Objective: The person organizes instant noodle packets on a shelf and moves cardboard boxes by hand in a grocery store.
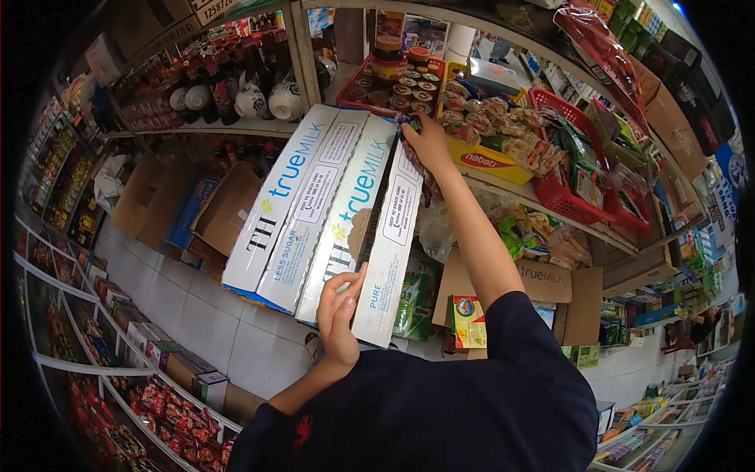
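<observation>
Two long white TH true MILK cartons lie side by side before me: a "Less Sugar" carton (267, 228) on the left and a "Pure" carton (334, 244) on the right. The "Pure" carton's top is torn along a ragged brown edge, with its long flap (385, 267) partly lifted and a dark gap beside it. My left hand (340, 318) is at the near end, fingers apart and loosely bent, fingertips by the flap's edge. At the far end, my right hand (427, 143) has its fingers closed around a small dark, patterned item (409, 126), mostly hidden.
Past the cartons stand a red basket of tins (401, 90), a yellow nabati box (491, 161) of packets and a red basket (570, 197). Bottles and bowls (281, 101) line the left shelf. Open cardboard boxes (228, 208) sit on the tiled floor (193, 295).
</observation>
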Action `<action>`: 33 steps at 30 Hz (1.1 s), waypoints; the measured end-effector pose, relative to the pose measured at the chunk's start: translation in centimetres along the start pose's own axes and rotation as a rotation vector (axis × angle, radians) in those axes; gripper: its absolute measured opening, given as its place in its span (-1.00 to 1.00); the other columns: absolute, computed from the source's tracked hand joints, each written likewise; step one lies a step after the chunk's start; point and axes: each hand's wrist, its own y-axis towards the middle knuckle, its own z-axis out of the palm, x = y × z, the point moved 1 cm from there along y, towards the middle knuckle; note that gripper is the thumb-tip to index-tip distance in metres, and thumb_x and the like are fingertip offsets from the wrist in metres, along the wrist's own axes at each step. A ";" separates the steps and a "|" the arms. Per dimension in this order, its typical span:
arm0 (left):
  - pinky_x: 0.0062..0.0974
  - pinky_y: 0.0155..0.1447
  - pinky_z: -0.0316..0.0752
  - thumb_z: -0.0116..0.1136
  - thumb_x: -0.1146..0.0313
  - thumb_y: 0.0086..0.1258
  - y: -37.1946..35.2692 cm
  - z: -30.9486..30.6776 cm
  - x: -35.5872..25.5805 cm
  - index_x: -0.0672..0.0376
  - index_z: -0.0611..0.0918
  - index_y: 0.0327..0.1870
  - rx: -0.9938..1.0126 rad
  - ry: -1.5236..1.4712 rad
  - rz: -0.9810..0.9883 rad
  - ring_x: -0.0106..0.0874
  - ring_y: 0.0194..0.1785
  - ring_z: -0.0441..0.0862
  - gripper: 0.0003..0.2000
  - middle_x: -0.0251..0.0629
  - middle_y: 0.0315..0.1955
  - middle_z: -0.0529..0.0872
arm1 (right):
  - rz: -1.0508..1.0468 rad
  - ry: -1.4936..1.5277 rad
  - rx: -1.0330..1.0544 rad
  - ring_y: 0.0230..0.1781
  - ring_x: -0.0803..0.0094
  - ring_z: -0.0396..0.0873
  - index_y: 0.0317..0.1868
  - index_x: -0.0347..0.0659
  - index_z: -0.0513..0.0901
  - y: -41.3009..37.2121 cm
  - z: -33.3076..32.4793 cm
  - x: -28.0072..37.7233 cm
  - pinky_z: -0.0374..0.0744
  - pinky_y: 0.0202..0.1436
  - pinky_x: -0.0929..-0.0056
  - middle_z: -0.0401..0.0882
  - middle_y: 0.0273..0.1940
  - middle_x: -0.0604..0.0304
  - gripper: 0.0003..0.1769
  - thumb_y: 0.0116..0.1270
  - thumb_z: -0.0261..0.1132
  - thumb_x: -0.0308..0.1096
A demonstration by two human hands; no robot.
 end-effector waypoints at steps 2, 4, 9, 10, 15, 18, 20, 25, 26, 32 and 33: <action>-0.42 0.30 0.12 -0.21 0.41 0.35 -0.1 -0.1 0.1 0.38 0.28 0.03 -0.009 -0.036 -0.002 -0.24 0.22 0.34 -0.71 0.27 0.13 0.35 | 0.052 -0.026 0.012 -0.30 0.06 0.55 0.01 -0.34 0.45 -0.4 -0.5 0.4 0.47 -0.17 0.22 0.56 -0.24 -0.12 -0.50 0.15 0.18 -0.15; -0.44 0.30 0.12 -0.18 0.44 0.34 -0.3 -0.2 0.2 0.37 0.28 0.03 0.002 -0.021 -0.013 -0.25 0.22 0.34 -0.72 0.25 0.13 0.36 | 0.017 0.013 0.015 -0.29 0.06 0.56 0.04 -0.33 0.44 -2.5 -0.9 0.5 0.47 -0.17 0.22 0.56 -0.23 -0.12 -0.50 0.16 0.17 -0.17; -0.47 0.29 0.12 -0.10 0.57 0.28 -0.1 -0.2 0.0 0.32 0.28 0.05 0.101 0.004 -0.019 -0.31 0.24 0.31 -0.69 0.19 0.17 0.32 | -0.181 0.082 -0.019 -0.19 0.12 0.59 0.08 -0.26 0.44 -11.1 -3.5 4.9 0.49 -0.07 0.29 0.58 -0.12 -0.05 -0.52 0.11 0.19 -0.33; -0.48 0.29 0.12 -0.10 0.59 0.28 -0.1 -0.2 0.0 0.32 0.28 0.06 0.134 -0.045 -0.054 -0.32 0.25 0.29 -0.69 0.16 0.20 0.29 | -0.157 0.103 -0.039 -0.21 0.14 0.61 0.05 -0.26 0.47 -13.4 -4.0 6.4 0.50 -0.07 0.33 0.59 -0.16 -0.04 -0.55 0.10 0.20 -0.35; -0.48 0.34 0.05 -0.11 0.61 0.29 0.6 -0.9 -0.8 0.31 0.18 0.20 0.343 -0.150 -0.158 -0.36 0.33 0.17 -0.56 0.03 0.31 0.14 | 0.190 0.407 -0.009 -0.24 0.34 0.63 -0.05 -0.40 0.52 -20.3 -7.6 13.2 0.52 -0.08 0.43 0.63 -0.28 -0.03 -0.62 0.14 0.15 -0.37; -0.30 0.40 -0.22 -0.04 0.10 0.34 1.0 -2.5 -1.4 0.27 -0.13 0.37 0.566 0.172 0.111 -0.16 0.44 -0.23 -0.25 0.14 0.36 -0.19 | 0.188 0.725 0.040 -0.29 0.46 0.59 -0.12 -0.44 0.52 -19.3 -9.0 18.9 0.52 -0.17 0.49 0.63 -0.28 0.06 -0.71 0.16 0.11 -0.46; 0.00 0.36 -0.40 -0.07 -0.37 0.10 1.0 -4.0 -2.7 0.24 -0.22 0.38 0.604 0.526 0.441 0.06 0.41 -0.44 0.05 0.26 0.33 -0.36 | 0.178 0.810 0.029 -0.20 0.41 0.54 -0.06 -0.43 0.47 -19.2 -8.3 22.2 0.47 -0.07 0.46 0.56 -0.20 0.04 -0.67 0.19 0.08 -0.42; 0.00 0.33 -0.08 0.40 0.08 -0.09 1.6 -7.9 -5.3 0.24 -0.13 0.38 0.542 0.554 0.471 0.14 0.33 0.02 0.09 0.25 0.27 0.00 | -0.053 0.701 0.233 0.30 0.16 0.01 0.27 -0.32 0.10 -17.8 -2.7 25.7 -0.06 0.35 0.25 0.08 0.21 -0.10 -0.18 0.32 -0.32 0.27; -0.10 0.31 0.01 0.39 0.18 -0.07 1.8 -8.4 -6.2 0.27 -0.08 0.37 0.514 0.649 0.467 0.11 0.29 0.09 0.04 0.23 0.24 0.07 | -0.033 0.688 0.293 0.35 0.12 -0.06 0.32 -0.31 -0.02 -17.3 -2.1 25.7 -0.12 0.37 0.24 0.03 0.26 -0.11 -0.08 0.26 -0.49 0.35; -0.34 0.25 0.18 0.18 0.57 -0.03 1.8 -12.0 -5.3 0.36 0.12 0.29 0.307 0.463 0.270 -0.13 0.19 0.28 -0.23 0.06 0.11 0.30 | 0.212 0.283 0.271 0.23 -0.06 0.20 0.33 -0.31 0.02 -17.7 0.3 24.4 0.11 0.29 0.22 0.27 0.14 -0.22 -0.22 0.35 -0.28 0.18; -0.36 0.25 0.18 0.15 0.60 -0.03 1.9 -13.1 -4.8 0.36 0.15 0.28 0.202 0.319 0.178 -0.17 0.18 0.29 -0.26 0.04 0.10 0.31 | 0.483 0.152 0.272 0.15 -0.10 0.32 0.33 -0.31 0.04 -18.0 0.1 23.8 0.23 0.23 0.21 0.39 0.05 -0.25 -0.26 0.36 -0.17 0.12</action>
